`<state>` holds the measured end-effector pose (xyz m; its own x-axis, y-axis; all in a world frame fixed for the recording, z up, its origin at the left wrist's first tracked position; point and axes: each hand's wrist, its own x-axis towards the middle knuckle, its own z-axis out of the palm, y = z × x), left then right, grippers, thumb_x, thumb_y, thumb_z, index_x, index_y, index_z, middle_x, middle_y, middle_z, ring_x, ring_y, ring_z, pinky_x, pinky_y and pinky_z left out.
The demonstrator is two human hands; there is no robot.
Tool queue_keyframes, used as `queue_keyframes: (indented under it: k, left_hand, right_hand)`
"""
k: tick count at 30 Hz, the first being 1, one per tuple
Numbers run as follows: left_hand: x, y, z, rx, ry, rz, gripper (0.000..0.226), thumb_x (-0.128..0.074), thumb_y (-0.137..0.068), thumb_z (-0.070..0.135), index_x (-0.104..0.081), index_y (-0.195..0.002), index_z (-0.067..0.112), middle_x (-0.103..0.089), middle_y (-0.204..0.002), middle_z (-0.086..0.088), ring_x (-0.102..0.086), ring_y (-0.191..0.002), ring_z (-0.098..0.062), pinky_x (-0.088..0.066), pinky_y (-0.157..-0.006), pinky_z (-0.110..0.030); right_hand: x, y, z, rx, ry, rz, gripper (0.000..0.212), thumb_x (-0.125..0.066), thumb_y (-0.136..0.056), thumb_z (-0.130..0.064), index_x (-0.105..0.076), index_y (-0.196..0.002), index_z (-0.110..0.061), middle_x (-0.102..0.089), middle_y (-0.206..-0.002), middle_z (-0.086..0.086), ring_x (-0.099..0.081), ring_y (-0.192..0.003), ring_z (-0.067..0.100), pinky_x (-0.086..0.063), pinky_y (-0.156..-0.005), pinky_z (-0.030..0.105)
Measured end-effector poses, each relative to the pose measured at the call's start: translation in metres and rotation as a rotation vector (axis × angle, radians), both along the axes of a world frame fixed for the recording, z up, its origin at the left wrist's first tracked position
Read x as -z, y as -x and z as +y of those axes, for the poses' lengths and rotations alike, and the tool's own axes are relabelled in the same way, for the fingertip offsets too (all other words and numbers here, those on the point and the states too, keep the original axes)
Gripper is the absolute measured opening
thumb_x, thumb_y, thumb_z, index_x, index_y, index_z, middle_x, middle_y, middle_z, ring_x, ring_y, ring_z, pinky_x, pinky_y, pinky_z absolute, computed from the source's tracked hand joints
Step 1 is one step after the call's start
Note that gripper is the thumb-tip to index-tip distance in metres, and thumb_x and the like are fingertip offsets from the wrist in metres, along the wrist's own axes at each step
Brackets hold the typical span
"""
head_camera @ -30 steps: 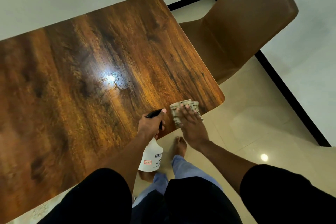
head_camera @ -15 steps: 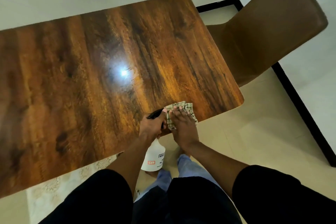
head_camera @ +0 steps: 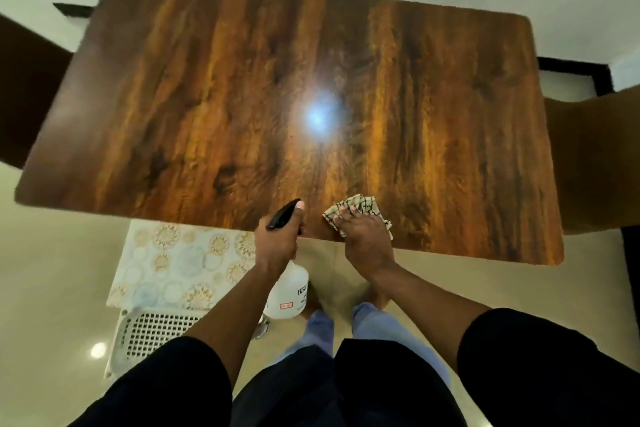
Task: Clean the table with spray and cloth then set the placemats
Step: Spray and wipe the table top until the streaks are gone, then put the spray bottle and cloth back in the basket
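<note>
A glossy dark wooden table (head_camera: 242,80) fills the view, with a lamp glare near its middle. My left hand (head_camera: 277,239) grips the black head of a white spray bottle (head_camera: 289,295), which hangs below the table's near edge. My right hand (head_camera: 365,239) presses a folded checked cloth (head_camera: 360,206) flat on the table close to the near edge, fingers straight over it. A placemat (head_camera: 173,270) with a pale circle pattern lies on a white perforated stool (head_camera: 152,333) under the near edge at the left.
A brown chair (head_camera: 595,163) stands at the table's right end, and another dark chair (head_camera: 24,87) at the left end. White walls with black skirting lie beyond the table. The floor is pale tile, and my feet stand between stool and table.
The view has swung left, so the whole table now shows. My right hand has slid the cloth leftward along the near edge. The placemat and stool have come into view.
</note>
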<state>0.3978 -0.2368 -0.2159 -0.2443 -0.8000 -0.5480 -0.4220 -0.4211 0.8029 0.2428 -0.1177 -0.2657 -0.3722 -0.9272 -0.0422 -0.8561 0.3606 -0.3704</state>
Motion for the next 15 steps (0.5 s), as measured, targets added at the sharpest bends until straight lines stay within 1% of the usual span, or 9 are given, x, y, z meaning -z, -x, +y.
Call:
queue_keyframes:
  k: [1,3,6,7,9,10,12,14,15]
  left_hand:
    - [0.000,-0.012,0.001,-0.042,0.001,0.005,0.046,-0.076,-0.099,0.052,-0.079,-0.084,0.009,-0.076,-0.071,-0.006,-0.064,-0.051,-0.014,-0.051,-0.052,-0.031]
    - [0.001,-0.032,0.003,-0.135,-0.018,0.031,0.046,-0.079,-0.094,0.057,-0.081,-0.092,0.011,-0.078,-0.077,-0.009,-0.062,-0.052,-0.016,-0.049,-0.053,-0.031]
    - [-0.005,-0.062,0.007,-0.289,-0.033,0.065,0.069,-0.083,-0.073,0.073,-0.081,-0.103,0.010,-0.079,-0.086,-0.015,-0.058,-0.052,-0.016,-0.046,-0.044,-0.028]
    - [-0.007,-0.070,0.009,-0.330,-0.027,0.062,0.066,-0.083,-0.074,0.071,-0.081,-0.105,0.012,-0.078,-0.087,-0.018,-0.057,-0.050,-0.016,-0.045,-0.042,-0.027]
    - [-0.007,-0.086,0.011,-0.403,-0.005,0.046,0.041,-0.086,-0.089,0.053,-0.081,-0.101,0.013,-0.076,-0.087,-0.025,-0.053,-0.045,-0.015,-0.044,-0.040,-0.026]
    - [-0.008,-0.095,0.013,-0.442,0.009,0.043,0.034,-0.083,-0.095,0.044,-0.080,-0.096,0.010,-0.075,-0.086,-0.028,-0.051,-0.042,-0.016,-0.043,-0.039,-0.025]
    - [-0.008,-0.112,0.019,-0.523,0.042,0.049,0.030,-0.080,-0.099,0.038,-0.081,-0.094,0.009,-0.074,-0.085,-0.029,-0.048,-0.039,-0.017,-0.042,-0.039,-0.025]
    - [-0.012,-0.126,0.029,-0.601,0.061,0.062,0.011,-0.078,-0.101,0.036,-0.082,-0.099,0.027,-0.075,-0.083,-0.023,-0.047,-0.039,-0.016,-0.042,-0.039,-0.026]
    - [-0.013,-0.133,0.036,-0.651,0.072,0.068,0.006,-0.078,-0.101,0.036,-0.081,-0.101,0.032,-0.076,-0.083,-0.020,-0.048,-0.040,-0.016,-0.042,-0.040,-0.027]
  right_hand:
    - [-0.002,-0.010,-0.008,-0.042,0.021,-0.024,0.052,-0.074,-0.066,0.008,-0.079,-0.113,-0.014,-0.074,-0.124,0.011,-0.071,-0.117,0.031,-0.055,-0.092,0.044]
    - [-0.008,-0.029,-0.023,-0.110,0.081,-0.117,0.049,-0.071,-0.066,0.011,-0.080,-0.109,-0.010,-0.076,-0.118,0.014,-0.073,-0.109,0.033,-0.060,-0.089,0.046]
    - [-0.016,-0.066,-0.045,-0.206,0.138,-0.222,0.044,-0.071,-0.068,0.010,-0.082,-0.105,-0.010,-0.077,-0.112,0.013,-0.076,-0.102,0.031,-0.063,-0.084,0.045]
    - [-0.018,-0.078,-0.051,-0.229,0.141,-0.258,0.043,-0.072,-0.068,0.009,-0.082,-0.105,-0.011,-0.078,-0.111,0.011,-0.076,-0.101,0.029,-0.064,-0.082,0.044]
    - [-0.023,-0.098,-0.061,-0.247,0.129,-0.340,0.038,-0.073,-0.074,0.003,-0.082,-0.106,-0.016,-0.078,-0.112,0.005,-0.076,-0.103,0.025,-0.064,-0.079,0.040]
    - [-0.025,-0.108,-0.066,-0.262,0.106,-0.392,0.035,-0.072,-0.078,-0.004,-0.082,-0.108,-0.019,-0.078,-0.113,0.002,-0.075,-0.104,0.022,-0.063,-0.079,0.038]
    - [-0.030,-0.123,-0.074,-0.319,0.059,-0.496,0.030,-0.068,-0.086,-0.015,-0.080,-0.112,-0.024,-0.078,-0.113,-0.003,-0.074,-0.103,0.017,-0.061,-0.080,0.034]
    - [-0.035,-0.133,-0.081,-0.334,-0.004,-0.609,0.028,-0.069,-0.089,-0.016,-0.080,-0.112,-0.026,-0.079,-0.108,-0.008,-0.074,-0.098,0.009,-0.059,-0.081,0.028]
    - [-0.037,-0.137,-0.085,-0.318,-0.055,-0.667,0.028,-0.072,-0.088,-0.015,-0.080,-0.113,-0.025,-0.079,-0.107,-0.008,-0.073,-0.097,0.006,-0.058,-0.083,0.026]
